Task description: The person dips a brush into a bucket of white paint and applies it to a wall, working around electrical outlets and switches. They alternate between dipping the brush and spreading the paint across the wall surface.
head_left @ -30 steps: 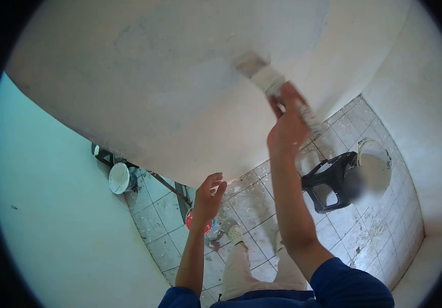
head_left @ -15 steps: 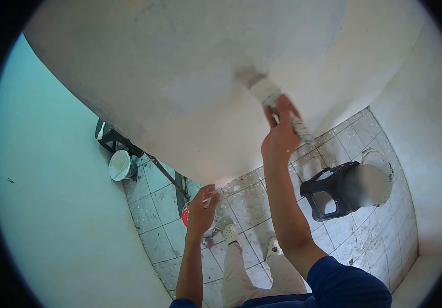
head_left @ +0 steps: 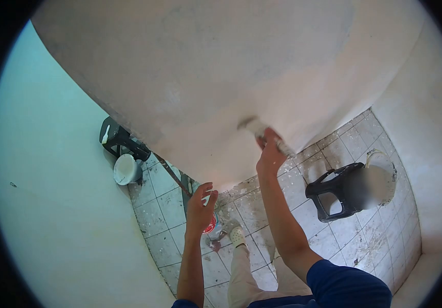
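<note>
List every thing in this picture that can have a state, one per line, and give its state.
wall: patchy, unevenly coated.
floor: tiled, spattered white.
brush: held, bristles against the wall.
right hand: closed round the brush handle.
left hand: open, empty, fingers loosely curled.
white bucket: open, on the floor.
black stool: on the floor, unoccupied.

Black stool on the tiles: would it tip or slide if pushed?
The stool looks like hollow plastic with cut-outs, so it is probably light. Its splayed legs likely resist tipping. On the smooth tiles it would probably slide.
</note>
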`<state>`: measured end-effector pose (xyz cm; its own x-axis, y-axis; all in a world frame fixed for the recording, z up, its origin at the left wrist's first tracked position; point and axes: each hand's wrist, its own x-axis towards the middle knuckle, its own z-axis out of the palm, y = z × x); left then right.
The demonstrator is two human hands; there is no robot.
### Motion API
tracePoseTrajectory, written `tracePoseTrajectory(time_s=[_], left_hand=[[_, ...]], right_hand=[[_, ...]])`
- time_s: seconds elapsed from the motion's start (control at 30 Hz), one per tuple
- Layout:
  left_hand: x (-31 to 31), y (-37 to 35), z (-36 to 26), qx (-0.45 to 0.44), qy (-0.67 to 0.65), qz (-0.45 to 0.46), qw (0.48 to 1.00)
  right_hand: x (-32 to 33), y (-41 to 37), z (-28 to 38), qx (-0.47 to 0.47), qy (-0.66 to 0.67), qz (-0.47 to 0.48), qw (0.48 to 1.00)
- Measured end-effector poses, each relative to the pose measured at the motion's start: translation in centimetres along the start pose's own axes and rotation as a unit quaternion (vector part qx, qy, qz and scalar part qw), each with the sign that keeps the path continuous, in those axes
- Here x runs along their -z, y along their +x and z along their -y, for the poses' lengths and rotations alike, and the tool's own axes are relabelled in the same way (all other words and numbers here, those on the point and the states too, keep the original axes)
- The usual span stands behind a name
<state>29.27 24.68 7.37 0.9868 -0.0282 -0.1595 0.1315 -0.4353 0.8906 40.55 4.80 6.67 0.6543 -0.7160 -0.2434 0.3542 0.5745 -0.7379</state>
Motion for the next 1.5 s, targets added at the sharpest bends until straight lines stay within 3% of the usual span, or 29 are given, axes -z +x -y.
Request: tracePoseTrajectory(time_s=[0.17, 0.23, 0.27, 0.37, 0.4, 0.5, 0.53, 0.63, 0.77, 0.87, 0.93, 0.97, 1.03, 1.1, 1.23, 1.37, 1.43, 1.5], left_hand=[[0.4, 1.3, -0.9, -0.022, -0.015, 0.002, 1.000], [0.2, 1.5, -0.4, -0.023, -0.028, 0.005, 0.999], [0.2, 1.5, -0.1, -0.023, -0.035, 0.005, 0.999], [0.3, 1.0, 1.5, -0.006, -0.025, -0.003, 1.000], [0.4, 0.4, 1.8, 0.002, -0.017, -0.002, 1.000], [1.6, -0.1, 2.0, 0.009, 0.003, -0.008, 1.000], [1.8, -0.3, 2.3, 0.014, 0.002, -0.011, 1.000], [2.4, -0.4, 1.9, 0.003, -0.011, -0.018, 1.000], [3.0, -0.1, 1.3, -0.007, -0.022, -0.038, 0.999], [3.2, -0.4, 2.2, 0.004, -0.040, -0.050, 0.998], [3.6, -0.6, 2.9, 0.012, -0.039, -0.053, 0.998], [3.8, -1.0, 3.4, 0.018, -0.034, -0.055, 0.998], [4.2, -2.2, 4.8, 0.025, -0.033, -0.059, 0.997], [5.1, -2.6, 6.0, 0.020, -0.043, -0.066, 0.997], [6.6, -3.2, 4.1, 0.028, -0.026, -0.082, 0.996], [6.8, -2.9, 2.9, 0.020, -0.047, -0.091, 0.995], [6.3, -3.0, 3.3, 0.019, -0.051, -0.091, 0.994], [5.9, -3.0, 4.0, 0.009, -0.044, -0.094, 0.995]], right_hand=[[-7.4, -6.6, 10.9, 0.109, 0.091, 0.078, 0.987], [-5.6, -5.7, 5.5, 0.075, 0.053, 0.033, 0.995], [-3.8, -4.9, 1.5, 0.058, -0.033, -0.004, 0.998], [6.9, -1.4, -11.2, -0.040, -0.075, -0.052, 0.995], [10.3, -0.3, -13.5, -0.086, -0.099, -0.079, 0.988], [13.1, 1.2, -14.3, -0.074, -0.103, -0.037, 0.991], [10.1, 0.4, -12.4, -0.052, -0.063, -0.047, 0.996], [-1.6, -4.9, -1.2, -0.018, -0.006, 0.040, 0.999], [-6.5, -11.5, 7.6, 0.042, 0.073, 0.112, 0.990], [-5.1, -10.9, 0.0, 0.005, 0.003, 0.041, 0.999], [0.8, -8.8, -9.5, 0.001, -0.049, 0.009, 0.999], [4.2, -8.2, -13.3, -0.044, -0.068, -0.021, 0.997], [7.7, -8.2, -15.1, -0.108, -0.103, -0.045, 0.988], [8.1, -8.0, -14.6, -0.142, -0.132, -0.029, 0.981], [-4.2, -12.3, -2.2, -0.042, -0.005, 0.061, 0.997], [-7.9, -15.7, 4.0, 0.035, 0.054, 0.111, 0.992], [-5.9, -13.8, -2.4, -0.014, 0.010, 0.056, 0.998], [0.3, -11.1, -10.6, -0.048, -0.037, 0.003, 0.998]])
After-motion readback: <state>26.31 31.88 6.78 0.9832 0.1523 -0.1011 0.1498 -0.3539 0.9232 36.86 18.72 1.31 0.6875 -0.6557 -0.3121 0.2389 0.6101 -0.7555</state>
